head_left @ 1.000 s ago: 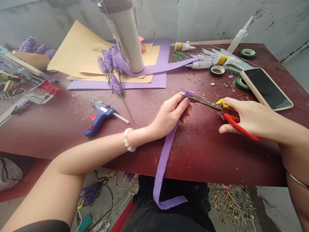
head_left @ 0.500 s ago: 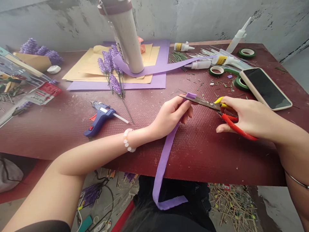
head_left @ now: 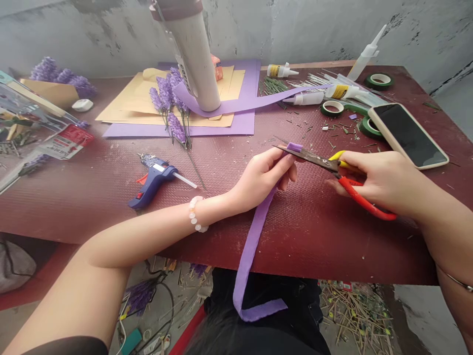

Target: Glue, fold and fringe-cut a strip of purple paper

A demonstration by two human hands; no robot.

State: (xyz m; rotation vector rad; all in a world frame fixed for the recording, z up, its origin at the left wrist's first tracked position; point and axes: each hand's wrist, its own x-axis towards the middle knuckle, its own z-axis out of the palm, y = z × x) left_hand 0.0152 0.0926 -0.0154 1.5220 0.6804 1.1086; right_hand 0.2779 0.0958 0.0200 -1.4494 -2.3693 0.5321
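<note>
My left hand [head_left: 268,176] pinches a long purple paper strip [head_left: 254,241] near its upper end, where it looks folded. The rest of the strip hangs over the table edge and curls on my lap. My right hand [head_left: 380,180] is closed round scissors [head_left: 318,159] with one yellow and one red handle. Their blades lie across the strip's upper end, just past my left fingertips, one blade on each side. A blue glue gun [head_left: 153,181] rests on the table left of my left hand.
A tall tumbler [head_left: 201,64] stands on yellow and purple paper sheets [head_left: 125,106], beside purple flowers [head_left: 177,128]. A phone [head_left: 410,135], green tape rolls [head_left: 332,108], glue bottles [head_left: 283,71] and cut wires occupy the right back. Another purple strip [head_left: 254,104] runs from the tumbler rightward.
My right hand and the scissors have shifted slightly right and down, and the handles sit a little closer together. My left hand keeps its hold on the strip, almost unmoved.
</note>
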